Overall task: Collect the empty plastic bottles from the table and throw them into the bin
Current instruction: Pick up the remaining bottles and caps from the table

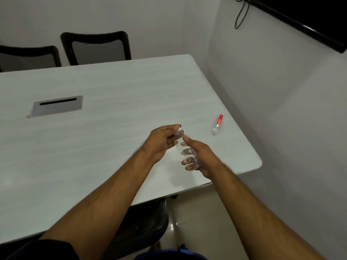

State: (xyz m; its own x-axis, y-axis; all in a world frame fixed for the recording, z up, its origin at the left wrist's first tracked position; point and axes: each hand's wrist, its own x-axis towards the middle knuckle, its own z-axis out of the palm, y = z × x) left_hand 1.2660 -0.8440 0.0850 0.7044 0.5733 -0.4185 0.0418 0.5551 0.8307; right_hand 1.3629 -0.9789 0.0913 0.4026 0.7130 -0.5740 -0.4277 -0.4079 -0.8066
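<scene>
A clear, empty plastic bottle (185, 150) is held above the white table (112, 113) near its right end. My right hand (201, 156) wraps around the bottle's body, fingers showing through the plastic. My left hand (162, 140) pinches the bottle's far top end with thumb and fingers. A second plastic bottle (217, 123) with a red label and a white cap lies on its side near the table's right edge, beyond my hands. No bin is in view.
A metal cable hatch (56, 106) is set into the table at the left. Two black chairs (95, 47) stand behind the far edge, and another chair (146, 222) is tucked under the near edge. A wall runs close along the right, with a dark screen (300, 19) mounted high.
</scene>
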